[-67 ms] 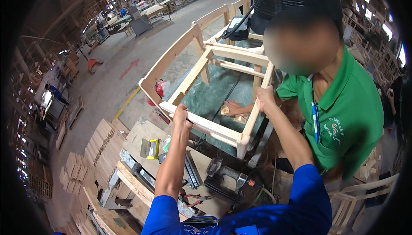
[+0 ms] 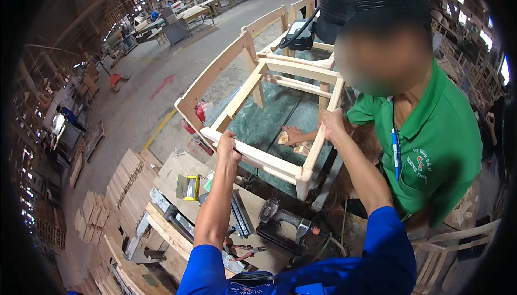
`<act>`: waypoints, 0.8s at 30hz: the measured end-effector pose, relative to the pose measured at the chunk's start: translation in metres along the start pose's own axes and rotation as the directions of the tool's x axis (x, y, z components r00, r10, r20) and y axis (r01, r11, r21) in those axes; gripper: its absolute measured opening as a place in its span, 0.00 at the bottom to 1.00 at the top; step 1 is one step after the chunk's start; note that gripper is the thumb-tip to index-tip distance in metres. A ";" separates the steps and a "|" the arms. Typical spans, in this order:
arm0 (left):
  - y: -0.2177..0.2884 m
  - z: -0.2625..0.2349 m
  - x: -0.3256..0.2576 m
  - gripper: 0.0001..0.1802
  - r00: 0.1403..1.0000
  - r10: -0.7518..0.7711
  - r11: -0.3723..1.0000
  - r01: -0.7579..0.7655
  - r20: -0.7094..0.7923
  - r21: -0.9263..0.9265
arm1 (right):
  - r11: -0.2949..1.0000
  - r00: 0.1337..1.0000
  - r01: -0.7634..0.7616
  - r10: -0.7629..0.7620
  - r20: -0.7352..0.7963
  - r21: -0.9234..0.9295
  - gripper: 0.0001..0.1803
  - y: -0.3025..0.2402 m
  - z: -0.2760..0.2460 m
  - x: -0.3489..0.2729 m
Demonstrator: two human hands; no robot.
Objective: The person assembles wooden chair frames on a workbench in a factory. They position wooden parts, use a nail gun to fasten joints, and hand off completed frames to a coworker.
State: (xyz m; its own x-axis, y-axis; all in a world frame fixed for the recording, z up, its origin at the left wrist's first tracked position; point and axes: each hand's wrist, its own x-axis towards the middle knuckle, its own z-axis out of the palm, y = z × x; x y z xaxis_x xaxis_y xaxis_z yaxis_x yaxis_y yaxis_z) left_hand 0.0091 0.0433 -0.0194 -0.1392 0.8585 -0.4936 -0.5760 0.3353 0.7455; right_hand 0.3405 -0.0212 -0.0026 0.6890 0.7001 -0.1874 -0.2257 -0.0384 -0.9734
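My left hand point(image 2: 228, 147) grips the near rail point(image 2: 264, 159) of the pale wooden chair frame point(image 2: 207, 91), and my right hand point(image 2: 333, 123) its right side; the frame lies just ahead, between them. A co-worker in green point(image 2: 431, 139) crowds the right, one arm reaching in beneath, while a nail gun point(image 2: 291, 220) and pliers point(image 2: 249, 252) lie nearer me. Since the earlier frame, my grip looks unchanged.

- Left hand point(image 2: 229, 148) grips the near rail point(image 2: 265, 159) of a wooden chair frame point(image 2: 214, 71).
- Right hand point(image 2: 333, 124) grips its right rail point(image 2: 316, 152).
- Pliers point(image 2: 249, 252) lie near a nail gun point(image 2: 286, 219).
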 end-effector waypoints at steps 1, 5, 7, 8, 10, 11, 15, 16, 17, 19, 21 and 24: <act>-0.001 0.011 0.008 0.09 0.999 -0.031 0.999 0.030 0.040 0.029 | 0.999 0.998 0.033 -0.031 -0.049 0.030 0.13 0.003 -0.003 0.010; 0.008 -0.002 0.031 0.12 0.998 -0.027 0.990 0.018 0.059 0.141 | 0.995 0.997 -0.031 0.037 -0.066 0.092 0.16 0.017 0.019 0.007; 0.025 -0.048 0.038 0.15 0.999 0.049 0.977 -0.045 -0.015 0.206 | 0.990 0.993 -0.121 0.122 -0.002 0.068 0.19 0.032 0.055 -0.021; 0.023 -0.045 0.036 0.22 0.998 0.057 0.946 -0.061 0.022 0.319 | 0.997 0.997 -0.066 0.068 -0.042 0.041 0.21 0.031 0.049 -0.010; 0.025 -0.032 0.029 0.39 0.982 -0.084 0.904 0.005 0.168 0.427 | 0.994 0.989 0.092 -0.098 -0.109 -0.056 0.33 0.031 0.030 0.014; 0.026 -0.018 0.022 0.45 0.958 -0.116 0.892 -0.016 0.262 0.452 | 0.983 0.976 0.164 -0.174 -0.130 -0.080 0.37 0.022 0.017 0.030; 0.012 -0.011 -0.016 0.59 0.968 -0.120 0.902 0.013 0.222 0.432 | 0.984 0.968 0.167 -0.175 -0.178 -0.057 0.61 0.014 0.004 0.014; 0.013 -0.035 -0.019 0.58 0.973 -0.110 0.900 0.011 0.202 0.435 | 0.991 0.985 0.129 -0.131 -0.111 -0.025 0.61 0.018 0.013 -0.007; 0.013 -0.054 -0.023 0.54 0.974 -0.095 0.890 -0.009 0.205 0.456 | 0.995 0.994 0.099 -0.099 -0.053 -0.002 0.61 0.021 0.015 -0.026; 0.005 -0.078 -0.034 0.50 0.976 -0.055 0.892 -0.047 0.211 0.449 | 0.992 0.993 0.117 -0.116 -0.018 0.056 0.56 0.025 0.018 -0.062; 0.000 -0.080 -0.050 0.44 0.970 -0.010 0.860 -0.117 0.244 0.497 | 0.913 0.911 0.409 -0.408 -0.058 -0.010 0.41 0.033 0.001 -0.082; -0.017 -0.140 -0.089 0.29 0.934 0.116 0.779 -0.297 0.338 0.552 | 0.784 0.783 0.620 -0.614 0.100 -0.038 0.23 0.061 -0.007 -0.156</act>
State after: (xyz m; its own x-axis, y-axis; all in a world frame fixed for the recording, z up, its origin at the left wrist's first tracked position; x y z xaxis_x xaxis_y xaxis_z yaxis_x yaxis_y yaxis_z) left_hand -0.0817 -0.0932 -0.0513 0.0755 0.9720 -0.2225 0.0371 0.2203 0.9747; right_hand 0.2238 -0.1382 -0.0335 0.6093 0.6429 0.4641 0.2762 0.3765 -0.8843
